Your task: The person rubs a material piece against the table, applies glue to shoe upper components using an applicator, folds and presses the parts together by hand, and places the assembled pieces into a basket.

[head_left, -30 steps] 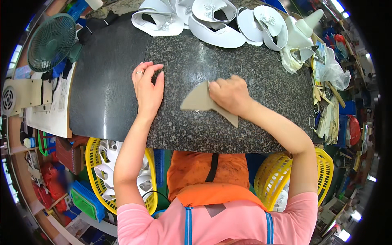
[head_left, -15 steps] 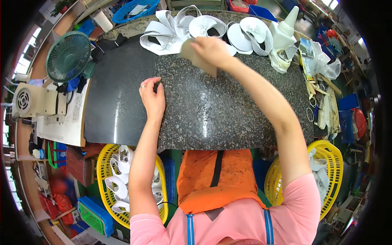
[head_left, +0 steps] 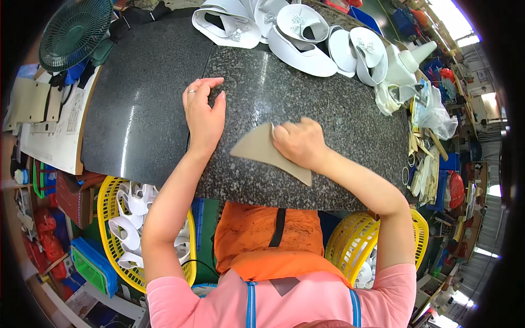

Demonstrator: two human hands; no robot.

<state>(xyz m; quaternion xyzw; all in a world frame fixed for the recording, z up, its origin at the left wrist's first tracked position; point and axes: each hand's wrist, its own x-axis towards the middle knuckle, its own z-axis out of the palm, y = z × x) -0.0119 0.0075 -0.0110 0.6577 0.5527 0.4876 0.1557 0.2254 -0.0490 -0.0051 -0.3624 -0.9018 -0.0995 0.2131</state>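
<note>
A tan, pointed flat piece of shoe material (head_left: 257, 150) lies on the speckled granite slab (head_left: 328, 104). My right hand (head_left: 299, 143) presses down on its right part, fingers curled over the upper edge. My left hand (head_left: 203, 113) rests flat on the slab's left edge, fingers together, a ring on one finger, holding nothing. It lies a short way left of the tan piece, apart from it. Several white shoe uppers (head_left: 298, 33) are piled at the far edge of the slab.
A dark smooth slab (head_left: 136, 104) adjoins the granite on the left. A green fan (head_left: 74, 27) stands far left. Yellow baskets (head_left: 112, 202) (head_left: 355, 246) with white shoe parts sit below the table on both sides. Tools and bags (head_left: 432, 115) crowd the right edge.
My right hand, which had reached to the white uppers at the far edge, has come back toward me and now presses the tan piece on the slab. My left hand stayed put.
</note>
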